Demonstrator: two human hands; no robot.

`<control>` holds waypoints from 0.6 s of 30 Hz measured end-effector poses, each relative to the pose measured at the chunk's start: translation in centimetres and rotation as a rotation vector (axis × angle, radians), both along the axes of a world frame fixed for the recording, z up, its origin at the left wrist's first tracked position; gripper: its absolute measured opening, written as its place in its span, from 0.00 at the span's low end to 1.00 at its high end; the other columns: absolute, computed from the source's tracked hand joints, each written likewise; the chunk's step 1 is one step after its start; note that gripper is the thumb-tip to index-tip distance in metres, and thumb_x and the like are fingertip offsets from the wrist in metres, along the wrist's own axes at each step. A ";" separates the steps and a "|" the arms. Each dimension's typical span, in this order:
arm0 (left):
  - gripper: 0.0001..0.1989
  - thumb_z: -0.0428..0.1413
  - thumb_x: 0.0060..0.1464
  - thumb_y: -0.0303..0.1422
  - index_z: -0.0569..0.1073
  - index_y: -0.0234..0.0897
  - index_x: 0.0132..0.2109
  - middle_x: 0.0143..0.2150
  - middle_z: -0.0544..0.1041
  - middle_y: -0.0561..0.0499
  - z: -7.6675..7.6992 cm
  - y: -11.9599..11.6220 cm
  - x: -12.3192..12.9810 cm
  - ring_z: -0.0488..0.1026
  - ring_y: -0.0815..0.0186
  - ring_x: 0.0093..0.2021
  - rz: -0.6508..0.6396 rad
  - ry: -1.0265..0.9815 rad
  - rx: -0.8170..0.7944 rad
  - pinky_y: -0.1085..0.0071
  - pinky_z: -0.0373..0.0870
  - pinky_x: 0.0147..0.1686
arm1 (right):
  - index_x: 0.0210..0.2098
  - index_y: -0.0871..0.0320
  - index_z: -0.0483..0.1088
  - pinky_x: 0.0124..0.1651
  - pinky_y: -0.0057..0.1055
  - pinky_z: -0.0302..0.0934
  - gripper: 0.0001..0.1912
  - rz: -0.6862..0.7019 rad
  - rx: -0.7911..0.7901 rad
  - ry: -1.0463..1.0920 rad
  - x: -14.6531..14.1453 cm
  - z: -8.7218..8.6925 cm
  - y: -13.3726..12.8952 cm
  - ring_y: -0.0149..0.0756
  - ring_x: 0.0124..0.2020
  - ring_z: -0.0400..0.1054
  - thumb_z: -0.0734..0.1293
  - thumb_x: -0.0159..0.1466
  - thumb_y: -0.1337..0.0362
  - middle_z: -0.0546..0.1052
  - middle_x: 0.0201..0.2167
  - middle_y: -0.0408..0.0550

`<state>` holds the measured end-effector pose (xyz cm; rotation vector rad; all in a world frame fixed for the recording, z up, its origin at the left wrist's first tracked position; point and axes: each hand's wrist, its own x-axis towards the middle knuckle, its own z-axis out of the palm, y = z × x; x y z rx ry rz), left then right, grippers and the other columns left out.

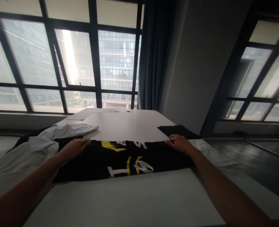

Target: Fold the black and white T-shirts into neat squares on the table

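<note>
A black cloth garment [92, 164] with white and yellow print lies spread across the white table [130, 198], its long side running left to right. My left hand [76, 147] rests on its far left part, palm down, with the fingers extended along the far edge. At the far right corner, my right hand [179, 143] touches the black fabric with its fingers bent and a little apart. Neither hand lifts the cloth. The thumb of my left hand is hard to make out.
White and black clothes [31, 154] are heaped at the left. A dark cloth [177, 130] and a pale one [211, 151] lie at the right. Paper sheets [80, 114] are on the table's far left, near the windows and a blue curtain [152, 56].
</note>
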<state>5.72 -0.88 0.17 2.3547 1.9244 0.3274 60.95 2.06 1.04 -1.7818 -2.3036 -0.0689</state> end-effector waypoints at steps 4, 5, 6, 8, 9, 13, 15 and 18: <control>0.37 0.45 0.57 0.59 0.64 0.44 0.67 0.69 0.62 0.44 -0.5 -2.4 3.1 0.60 0.49 0.67 -0.220 -0.039 -0.062 0.53 0.56 0.64 | 0.55 0.57 0.73 0.63 0.38 0.56 0.25 0.173 -0.020 0.161 -1.7 -1.8 0.6 0.44 0.59 0.65 0.61 0.65 0.49 0.71 0.59 0.53; 0.41 0.49 0.54 0.60 0.58 0.47 0.69 0.71 0.57 0.45 -1.2 -3.0 3.8 0.55 0.46 0.69 -0.291 0.001 -0.121 0.49 0.53 0.65 | 0.57 0.58 0.71 0.65 0.38 0.54 0.27 0.212 -0.067 0.169 -2.1 -2.3 0.8 0.44 0.62 0.63 0.62 0.65 0.50 0.69 0.61 0.54; 0.44 0.51 0.52 0.61 0.53 0.49 0.71 0.73 0.51 0.45 -1.9 -3.5 4.3 0.49 0.43 0.71 -0.343 0.041 -0.171 0.44 0.50 0.65 | 0.59 0.58 0.69 0.66 0.39 0.52 0.28 0.230 -0.112 0.163 -2.3 -2.9 1.0 0.44 0.63 0.60 0.62 0.65 0.51 0.67 0.63 0.54; 0.45 0.51 0.54 0.60 0.45 0.51 0.72 0.74 0.44 0.44 -3.4 -4.2 5.0 0.40 0.40 0.72 -0.387 0.090 -0.208 0.36 0.44 0.64 | 0.62 0.57 0.67 0.68 0.40 0.49 0.29 0.225 -0.171 0.131 -2.5 -3.9 1.5 0.45 0.66 0.57 0.61 0.66 0.51 0.63 0.66 0.54; 0.44 0.49 0.56 0.59 0.44 0.51 0.72 0.74 0.42 0.44 -4.1 -4.4 5.2 0.37 0.40 0.72 -0.388 0.092 -0.187 0.34 0.40 0.64 | 0.63 0.57 0.65 0.69 0.41 0.47 0.29 0.210 -0.187 0.115 -2.4 -4.2 1.7 0.44 0.67 0.55 0.60 0.67 0.50 0.61 0.67 0.54; 0.37 0.46 0.62 0.55 0.45 0.53 0.72 0.74 0.43 0.48 -4.8 -4.2 5.3 0.37 0.44 0.72 -0.422 0.060 -0.079 0.35 0.35 0.65 | 0.67 0.55 0.60 0.70 0.44 0.42 0.31 0.134 -0.237 0.062 -1.5 -4.6 2.5 0.44 0.70 0.48 0.56 0.69 0.48 0.55 0.70 0.52; 0.36 0.45 0.62 0.55 0.46 0.54 0.72 0.74 0.43 0.49 -4.3 -3.2 5.2 0.38 0.45 0.73 -0.467 0.076 -0.094 0.36 0.36 0.66 | 0.67 0.54 0.58 0.70 0.47 0.41 0.32 0.095 -0.263 0.044 -1.1 -4.5 2.7 0.45 0.71 0.46 0.55 0.69 0.48 0.53 0.71 0.51; 0.34 0.44 0.63 0.54 0.46 0.53 0.72 0.74 0.44 0.49 -3.5 -0.5 5.2 0.39 0.47 0.73 -0.533 0.104 -0.098 0.38 0.37 0.66 | 0.68 0.53 0.56 0.69 0.49 0.42 0.32 0.035 -0.285 0.008 -0.9 -4.0 2.6 0.47 0.71 0.45 0.54 0.69 0.47 0.52 0.71 0.51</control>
